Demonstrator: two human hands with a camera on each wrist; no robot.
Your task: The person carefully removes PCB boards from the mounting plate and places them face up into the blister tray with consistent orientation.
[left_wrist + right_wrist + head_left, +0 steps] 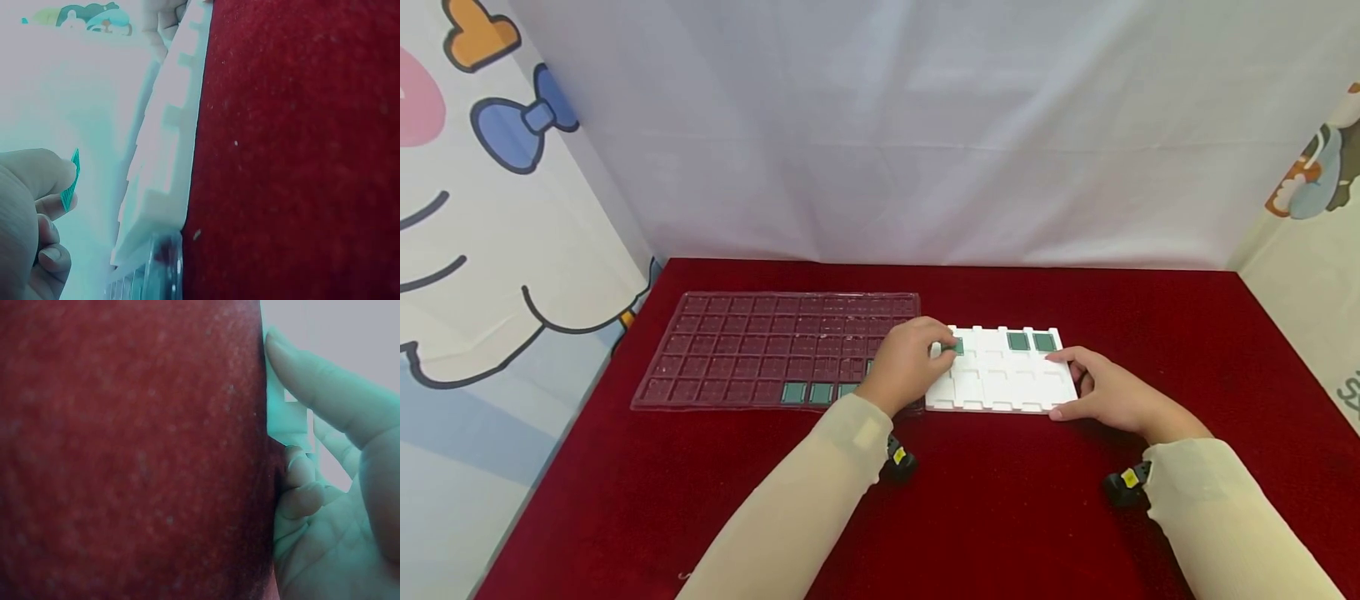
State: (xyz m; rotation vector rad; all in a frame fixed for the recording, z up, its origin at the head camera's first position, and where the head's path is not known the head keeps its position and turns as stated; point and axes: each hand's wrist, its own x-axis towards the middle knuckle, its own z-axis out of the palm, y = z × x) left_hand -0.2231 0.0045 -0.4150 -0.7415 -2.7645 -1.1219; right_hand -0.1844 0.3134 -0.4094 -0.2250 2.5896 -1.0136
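My left hand pinches a thin green square piece between thumb and index finger, over the left end of a white tray with shallow square pockets. Two more green squares sit in the far row of that tray, toward its right. With thumb and fingers, my right hand grips the tray's right end; the thumb lies along its near edge in the right wrist view.
A clear plastic tray of many square pockets lies to the left, partly behind the left hand and forearm. Several green squares sit in its near row. Dark red cloth covers the table, with a white curtain behind.
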